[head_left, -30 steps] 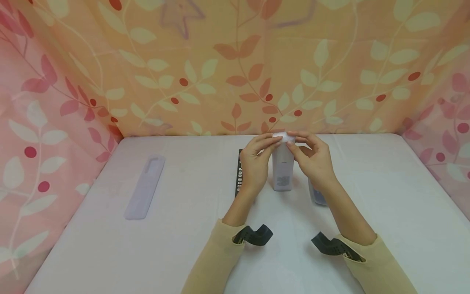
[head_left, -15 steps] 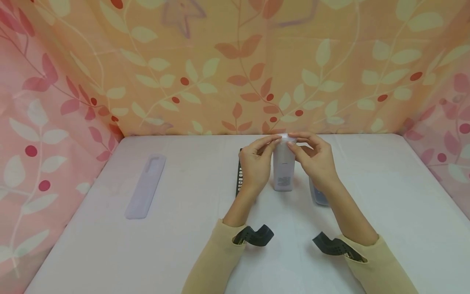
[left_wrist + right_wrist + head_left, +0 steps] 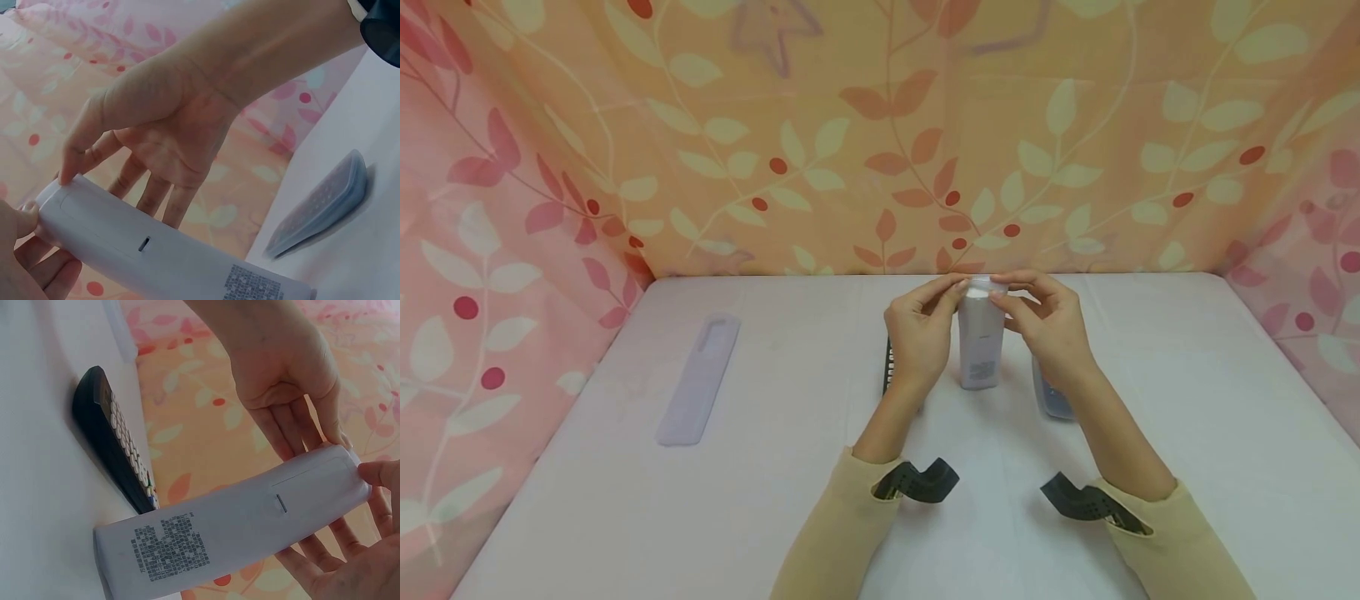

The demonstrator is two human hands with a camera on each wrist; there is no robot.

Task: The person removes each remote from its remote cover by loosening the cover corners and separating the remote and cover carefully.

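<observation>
The white remote control (image 3: 981, 346) stands nearly upright just right of the frame's centre, lower end down at the table (image 3: 812, 375), long axis rising to two equally near hands: the left hand (image 3: 919, 337) pinches its top from the left, the right hand (image 3: 1051, 333) from the right. A translucent sleeve (image 3: 992, 286) seems to edge that top; a lavender sleeve (image 3: 700, 383) lies at frame left, contents unclear.

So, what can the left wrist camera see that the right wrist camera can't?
Only the left wrist view shows the blue-grey gadget. Only the right wrist view shows the black remote with its pale buttons. Both show the long white object with a dark printed patch, the left hand and right hand holding one end, and the leafy cloth behind.
</observation>
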